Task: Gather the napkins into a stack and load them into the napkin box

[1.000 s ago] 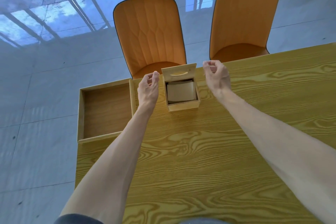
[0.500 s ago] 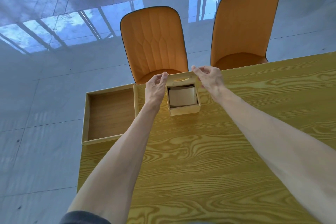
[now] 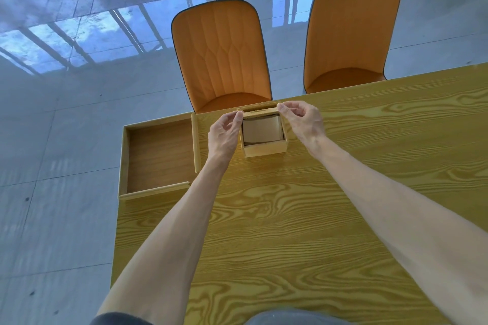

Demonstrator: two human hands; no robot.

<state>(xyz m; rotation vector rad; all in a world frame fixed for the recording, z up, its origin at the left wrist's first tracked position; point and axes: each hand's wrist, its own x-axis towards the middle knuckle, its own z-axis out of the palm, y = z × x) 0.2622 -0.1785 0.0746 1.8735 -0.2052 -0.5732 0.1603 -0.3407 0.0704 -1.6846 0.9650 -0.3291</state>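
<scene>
Already the stack of pale beige napkins (image 3: 261, 129) sat inside the small square light-wood napkin box (image 3: 264, 149), which stood on the yellow wood-grain table (image 3: 290, 219) near its far edge, just in front of two orange upholstered chairs (image 3: 221, 55). The person's left hand (image 3: 224, 134) pinched the left end of the thin wooden lid (image 3: 260, 111) between thumb and forefinger, and the right hand (image 3: 303, 123) pinched the right end in the same way, so both hands were closed on the lid and neither touched the napkins. The lid lay along the box's far rim; whether it was hinged there or simply held loose could not be told from this angle.

The main risk, by this reading, was the lid coming down crooked: if one hand led the other, an edge could catch on the box wall and jam or skid off. The top napkin looked slightly bowed, so a raised corner might get trapped under the lid and crease. A hard push could also shove the light box toward the table's far edge. A shallow open wooden tray (image 3: 158, 158) hung partly over the table's left corner, well clear of the hands.
</scene>
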